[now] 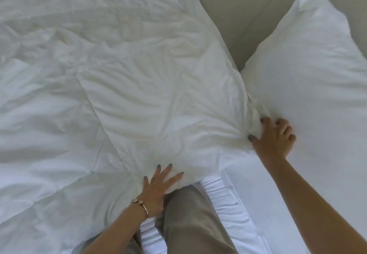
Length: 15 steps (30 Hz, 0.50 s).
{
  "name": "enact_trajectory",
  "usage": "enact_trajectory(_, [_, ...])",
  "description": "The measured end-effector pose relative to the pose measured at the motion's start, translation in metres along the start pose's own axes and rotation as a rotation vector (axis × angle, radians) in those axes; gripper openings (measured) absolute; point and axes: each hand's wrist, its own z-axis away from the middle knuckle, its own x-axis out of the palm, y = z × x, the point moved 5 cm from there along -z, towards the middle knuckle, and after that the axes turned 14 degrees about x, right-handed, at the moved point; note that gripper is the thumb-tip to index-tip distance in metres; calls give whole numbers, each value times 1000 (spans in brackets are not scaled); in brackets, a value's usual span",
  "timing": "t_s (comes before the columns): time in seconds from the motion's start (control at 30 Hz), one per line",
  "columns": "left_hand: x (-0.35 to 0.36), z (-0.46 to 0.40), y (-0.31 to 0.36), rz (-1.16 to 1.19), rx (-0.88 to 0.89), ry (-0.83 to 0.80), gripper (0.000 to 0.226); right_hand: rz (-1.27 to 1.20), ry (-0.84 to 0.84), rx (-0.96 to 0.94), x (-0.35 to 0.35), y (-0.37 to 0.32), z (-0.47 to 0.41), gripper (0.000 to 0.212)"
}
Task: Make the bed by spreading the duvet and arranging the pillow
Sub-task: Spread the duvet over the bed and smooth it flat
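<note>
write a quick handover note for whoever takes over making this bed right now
Left hand: open, fingers flat on the duvet edge near the body.
Right hand: grips bunched duvet fabric beside the pillow.
Duvet lies over the bed but is heavily wrinkled; the fitted sheet shows at its near corner.
Pillow sits at the right, touching the duvet.
Left: smooth the duvet, square up the pillow.

The duvet [123, 87], filling the left and centre of the frame, is plain white with grey creases. At right, the pillow [305, 79] is a brighter plain white. The sheet [224, 200] at lower centre is white too. Both hands carry teal nail polish. The left wrist wears a rose-gold bracelet [141, 204]. The trouser leg [190, 220] at bottom centre is khaki. The headboard [234, 1] at top is beige.
</note>
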Motion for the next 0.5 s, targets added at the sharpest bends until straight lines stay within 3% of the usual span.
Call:
enact_trajectory(0.07, [13,-10,-18,8,-68,-88,78,34,59,-92,19,-18,14,80])
enact_trajectory(0.1, [11,-15,-21,-18,-97,-50,70,-24,124,-206,20,-34,23,80])
enact_trajectory(0.17, [-18,-27,-20,-50,-137,260,65,-72,211,-556,22,-74,51,68])
enact_trajectory(0.23, [-43,-35,-21,-164,-162,479,67,55,158,-784,35,-97,58,60])
enact_trajectory(0.3, [-45,-38,-43,-300,-321,425,89,160,-45,-642,64,-76,21,59])
enact_trajectory(0.37, [-26,-32,-68,-309,-547,127,119,140,-207,-408,82,-37,-14,60])
enact_trajectory(0.43, [-14,-27,-75,-316,-607,0,130,156,-220,-345,86,-30,-21,61])
enact_trajectory(0.5, [-15,-27,-71,-293,-603,-30,130,214,-216,-341,83,-56,-6,62])
